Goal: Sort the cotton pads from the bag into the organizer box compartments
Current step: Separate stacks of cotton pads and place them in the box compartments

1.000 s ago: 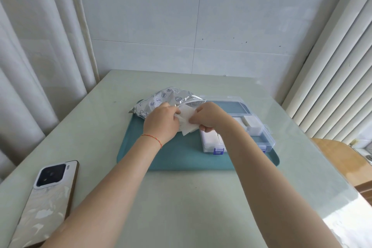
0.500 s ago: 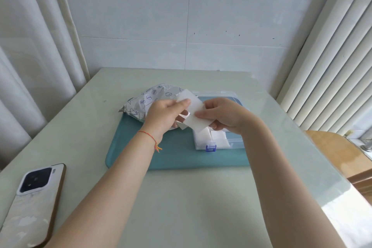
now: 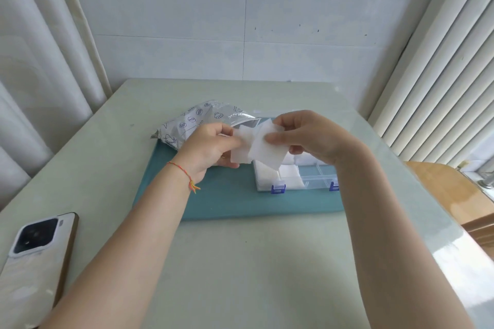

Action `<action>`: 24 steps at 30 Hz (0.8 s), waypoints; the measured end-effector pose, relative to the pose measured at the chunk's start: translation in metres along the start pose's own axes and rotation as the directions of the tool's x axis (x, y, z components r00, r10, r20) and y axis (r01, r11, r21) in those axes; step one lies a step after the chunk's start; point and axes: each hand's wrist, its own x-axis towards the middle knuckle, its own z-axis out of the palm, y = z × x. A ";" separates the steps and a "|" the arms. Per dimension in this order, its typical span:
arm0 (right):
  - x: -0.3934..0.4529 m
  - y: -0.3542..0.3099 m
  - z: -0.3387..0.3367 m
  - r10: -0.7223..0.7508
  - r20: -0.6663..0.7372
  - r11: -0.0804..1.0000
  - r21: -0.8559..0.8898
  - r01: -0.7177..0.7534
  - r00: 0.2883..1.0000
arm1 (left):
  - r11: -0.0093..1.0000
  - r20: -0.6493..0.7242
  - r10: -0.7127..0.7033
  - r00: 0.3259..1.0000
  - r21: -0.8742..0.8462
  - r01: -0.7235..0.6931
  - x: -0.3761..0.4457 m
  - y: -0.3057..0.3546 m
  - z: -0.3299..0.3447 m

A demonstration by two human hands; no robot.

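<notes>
Two hands (image 3: 263,141) pinching pads (image 3: 264,148) (tilted)

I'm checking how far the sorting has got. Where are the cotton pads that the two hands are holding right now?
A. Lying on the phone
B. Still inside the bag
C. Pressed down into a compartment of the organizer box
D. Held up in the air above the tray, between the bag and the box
D: the left hand and right hand pinch the cotton pads in the air above the tray, between the bag and the organizer box.
</notes>
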 end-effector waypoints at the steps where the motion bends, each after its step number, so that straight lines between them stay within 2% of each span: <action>1: 0.000 -0.003 0.003 0.000 -0.006 1.000 -0.011 0.000 1.000 | 1.000 0.030 -0.003 1.000 -0.016 0.003 -0.001 0.001 0.001; 10: 0.000 -0.015 0.021 0.076 -0.164 0.982 -0.159 -0.102 0.984 | 0.972 0.147 0.022 0.989 -0.233 0.013 -0.007 0.008 0.012; 14: 0.001 -0.017 0.023 0.085 -0.216 0.974 -0.187 -0.127 0.973 | 0.969 0.089 0.048 0.995 -0.244 -0.025 -0.006 0.006 0.014; 19: 0.007 -0.014 0.025 0.032 -0.259 0.988 -0.137 -0.070 0.965 | 0.951 -0.016 0.034 0.999 -0.306 -0.037 -0.003 0.004 0.015; 24: 0.010 -0.010 0.027 -0.035 -0.299 0.999 -0.029 0.028 0.954 | 0.926 0.008 0.035 0.999 -0.377 -0.030 -0.005 0.008 0.013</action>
